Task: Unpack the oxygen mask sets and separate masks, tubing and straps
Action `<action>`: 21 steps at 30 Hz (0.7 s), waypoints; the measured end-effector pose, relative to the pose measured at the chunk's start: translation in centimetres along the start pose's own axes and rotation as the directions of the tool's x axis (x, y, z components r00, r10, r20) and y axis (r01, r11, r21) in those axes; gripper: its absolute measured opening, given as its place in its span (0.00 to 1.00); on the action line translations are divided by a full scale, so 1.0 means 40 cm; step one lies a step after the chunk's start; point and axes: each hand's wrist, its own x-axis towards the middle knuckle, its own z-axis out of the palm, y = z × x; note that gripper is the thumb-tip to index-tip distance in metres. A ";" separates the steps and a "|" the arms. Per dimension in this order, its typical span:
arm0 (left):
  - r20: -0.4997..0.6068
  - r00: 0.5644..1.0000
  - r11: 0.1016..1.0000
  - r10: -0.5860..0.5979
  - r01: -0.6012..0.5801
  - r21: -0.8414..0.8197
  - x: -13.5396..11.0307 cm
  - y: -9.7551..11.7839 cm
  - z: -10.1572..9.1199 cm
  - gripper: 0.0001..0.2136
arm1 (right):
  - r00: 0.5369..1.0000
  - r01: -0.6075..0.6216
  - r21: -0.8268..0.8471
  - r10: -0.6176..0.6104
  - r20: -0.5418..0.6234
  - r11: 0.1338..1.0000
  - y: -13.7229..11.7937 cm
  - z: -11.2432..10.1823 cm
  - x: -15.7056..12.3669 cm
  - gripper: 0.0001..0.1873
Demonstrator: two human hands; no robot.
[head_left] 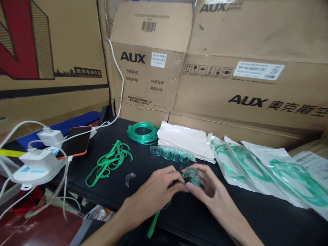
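Observation:
Both hands meet over the black table (143, 167) near its front edge. My right hand (208, 189) grips a clear green-tinted plastic mask (191, 176). My left hand (157, 189) pinches a green elastic strap (154, 222) at the mask's side; the strap hangs down past the table edge. Just beyond the hands lies a row of nested clear masks (171, 153). A small bent metal clip (130, 178) rests left of my left hand.
A pile of green straps (109, 162) and a coil of green tubing (142, 132) lie to the left and back. White bags (186, 138) and sealed packets (256, 167) fill the right. A phone (77, 140), chargers (38, 162) and cables sit far left. Cardboard boxes (225, 68) wall the back.

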 end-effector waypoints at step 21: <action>0.106 0.991 0.994 0.077 -0.068 -0.081 -0.006 0.035 -0.014 0.09 | 0.979 0.149 -0.212 -0.113 0.172 0.966 -0.053 -0.032 -0.020 0.09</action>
